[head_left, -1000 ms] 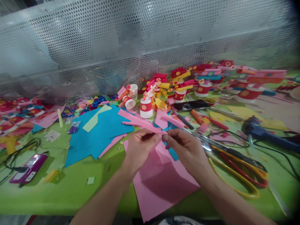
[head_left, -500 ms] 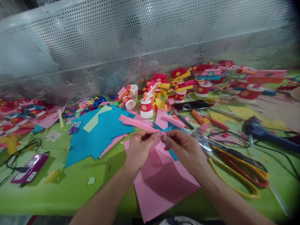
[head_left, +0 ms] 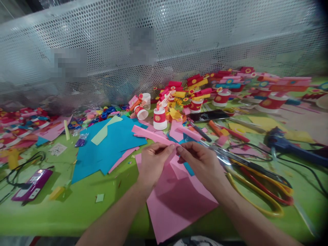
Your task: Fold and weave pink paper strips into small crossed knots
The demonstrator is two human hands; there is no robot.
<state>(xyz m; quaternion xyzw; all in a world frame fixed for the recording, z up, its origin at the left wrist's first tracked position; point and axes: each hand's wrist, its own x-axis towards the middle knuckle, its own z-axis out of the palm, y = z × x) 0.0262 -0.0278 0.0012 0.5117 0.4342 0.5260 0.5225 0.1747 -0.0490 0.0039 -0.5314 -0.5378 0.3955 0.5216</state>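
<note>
Between my two hands is a pink paper strip (head_left: pixel 150 134), its long end slanting up to the left. My left hand (head_left: pixel 153 163) pinches it between thumb and fingers. Just to the right, the fingertips of my right hand (head_left: pixel 198 160) close on the strip's near end; the fingers hide that end. A larger pink sheet (head_left: pixel 176 208) lies on the green table (head_left: pixel 112 218) beneath both hands. Scissors (head_left: pixel 256 181) with yellow and red handles rest beside my right forearm.
Blue sheets (head_left: pixel 102 153) and a pale green strip (head_left: pixel 106 130) lie left. A blue glue gun (head_left: pixel 292 147) with its cord is at right, a purple device (head_left: pixel 32 184) at far left. Decorated paper cups (head_left: pixel 160 118) stand in front of a perforated metal panel (head_left: pixel 107 44).
Hardly anything differs. The strip's far end has shifted very slightly right, while both hands keep their pinch in the same place.
</note>
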